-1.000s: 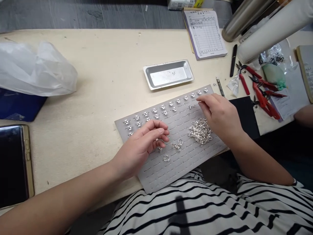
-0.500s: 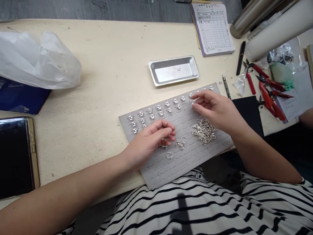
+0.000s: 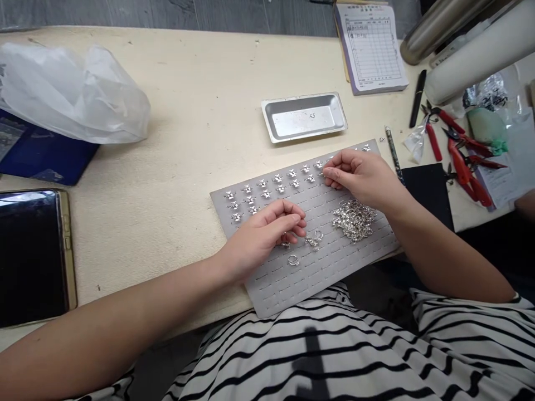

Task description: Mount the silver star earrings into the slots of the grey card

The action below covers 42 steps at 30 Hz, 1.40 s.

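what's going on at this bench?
A person is handling silvery rings on a grey slotted board. The right hand is at the second row of set rings; whether it holds one is too small to tell. The left hand is curled over the board, near a few loose rings. A bigger loose pile lies by the right.

You have two hands, a left point(image 3: 270, 231) and a right point(image 3: 363, 175), over one grey slotted board point(image 3: 288, 285). Left of your right hand, you can count fifteen upright rings point(image 3: 277, 179): seven in the back row, six in the second, two in the third; your hands hide others. You have one lone loose ring point(image 3: 293, 260) and one heap of rings point(image 3: 354, 220), too tangled to count. Around you: one metal tray point(image 3: 307, 118), one notepad point(image 3: 371, 50), one phone point(image 3: 33, 256), two pens point(image 3: 418, 99), at least two pliers point(image 3: 460, 167).
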{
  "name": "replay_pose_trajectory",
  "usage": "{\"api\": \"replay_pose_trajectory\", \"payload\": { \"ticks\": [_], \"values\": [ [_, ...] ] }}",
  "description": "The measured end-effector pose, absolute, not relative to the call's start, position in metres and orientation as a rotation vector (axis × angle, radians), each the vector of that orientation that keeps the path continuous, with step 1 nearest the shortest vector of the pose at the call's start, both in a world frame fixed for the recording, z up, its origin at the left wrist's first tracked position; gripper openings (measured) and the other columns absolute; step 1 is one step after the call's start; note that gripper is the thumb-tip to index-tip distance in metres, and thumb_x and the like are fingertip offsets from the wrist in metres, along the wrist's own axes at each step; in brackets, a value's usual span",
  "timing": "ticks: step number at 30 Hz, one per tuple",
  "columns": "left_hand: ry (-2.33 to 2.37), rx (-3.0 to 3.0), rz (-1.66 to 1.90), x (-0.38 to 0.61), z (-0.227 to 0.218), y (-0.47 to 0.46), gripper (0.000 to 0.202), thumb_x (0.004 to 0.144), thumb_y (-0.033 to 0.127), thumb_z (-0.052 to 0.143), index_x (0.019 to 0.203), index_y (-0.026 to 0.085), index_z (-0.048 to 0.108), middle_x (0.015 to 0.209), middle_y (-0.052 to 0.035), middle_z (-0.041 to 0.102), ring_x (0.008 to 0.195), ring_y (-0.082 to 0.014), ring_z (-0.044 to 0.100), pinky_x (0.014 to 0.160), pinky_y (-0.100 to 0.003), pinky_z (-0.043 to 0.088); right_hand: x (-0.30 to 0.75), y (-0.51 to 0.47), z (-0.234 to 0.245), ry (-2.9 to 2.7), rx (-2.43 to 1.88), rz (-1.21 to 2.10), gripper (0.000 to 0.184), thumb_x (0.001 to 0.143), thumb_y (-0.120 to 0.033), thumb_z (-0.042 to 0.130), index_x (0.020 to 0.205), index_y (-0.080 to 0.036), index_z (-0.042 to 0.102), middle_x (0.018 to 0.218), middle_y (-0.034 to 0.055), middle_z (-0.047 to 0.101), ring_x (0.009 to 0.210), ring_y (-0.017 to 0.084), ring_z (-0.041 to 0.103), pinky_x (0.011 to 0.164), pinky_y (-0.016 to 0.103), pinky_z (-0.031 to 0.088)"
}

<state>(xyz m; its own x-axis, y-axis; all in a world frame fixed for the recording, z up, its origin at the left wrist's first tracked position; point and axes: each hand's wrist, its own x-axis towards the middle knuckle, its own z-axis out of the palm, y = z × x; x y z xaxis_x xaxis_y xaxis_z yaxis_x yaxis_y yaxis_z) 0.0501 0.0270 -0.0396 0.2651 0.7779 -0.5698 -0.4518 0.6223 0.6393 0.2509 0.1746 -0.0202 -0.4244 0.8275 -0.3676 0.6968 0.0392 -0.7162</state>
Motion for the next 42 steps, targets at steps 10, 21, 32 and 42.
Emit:
{"api": "replay_pose_trajectory", "payload": {
  "ticks": [10, 21, 32, 42],
  "values": [
    [0.986, 0.392, 0.870, 0.051, -0.040, 0.027, 0.014, 0.095, 0.032, 0.069, 0.097, 0.018, 0.069, 0.095, -0.0033, 0.068, 0.086, -0.0143, 0.062, 0.076, -0.028, 0.048, 0.248, 0.167, -0.021, -2.273, -1.569, 1.098, 0.016, 0.092, -0.036, 0.072, 0.092, -0.025, 0.060, 0.079, 0.0016, 0.072, 0.073, 0.018, 0.067, 0.066, 0.037, 0.051],
    [0.993, 0.405, 0.862, 0.050, -0.041, 0.026, 0.016, 0.094, 0.035, 0.071, 0.098, 0.019, 0.070, 0.095, -0.0035, 0.069, 0.085, -0.0142, 0.062, 0.074, -0.028, 0.048, 0.305, 0.142, 0.006, -2.413, -1.564, 0.706, 0.014, 0.099, -0.038, 0.062, 0.099, -0.029, 0.073, 0.098, 0.0058, 0.075, 0.087, 0.024, 0.069, 0.079, 0.041, 0.054],
    [0.994, 0.377, 0.837, 0.048, -0.038, 0.026, 0.013, 0.095, 0.033, 0.073, 0.097, 0.020, 0.070, 0.095, -0.0012, 0.067, 0.086, -0.0113, 0.061, 0.074, -0.025, 0.049, 0.304, 0.146, -0.008, -2.642, -1.473, 0.753, 0.016, 0.095, -0.040, 0.068, 0.089, -0.026, 0.075, 0.098, 0.0067, 0.069, 0.092, 0.024, 0.067, 0.080, 0.042, 0.054],
    [1.011, 0.377, 0.823, 0.048, -0.039, 0.026, 0.016, 0.095, 0.036, 0.073, 0.097, 0.021, 0.070, 0.095, -0.0008, 0.067, 0.085, -0.0110, 0.061, 0.074, -0.024, 0.050, 0.313, 0.171, -0.020, -2.378, -1.628, 0.548, 0.011, 0.096, -0.034, 0.065, 0.089, -0.027, 0.070, 0.097, 0.0076, 0.069, 0.081, 0.022, 0.062, 0.078, 0.044, 0.052]
  ]
}}
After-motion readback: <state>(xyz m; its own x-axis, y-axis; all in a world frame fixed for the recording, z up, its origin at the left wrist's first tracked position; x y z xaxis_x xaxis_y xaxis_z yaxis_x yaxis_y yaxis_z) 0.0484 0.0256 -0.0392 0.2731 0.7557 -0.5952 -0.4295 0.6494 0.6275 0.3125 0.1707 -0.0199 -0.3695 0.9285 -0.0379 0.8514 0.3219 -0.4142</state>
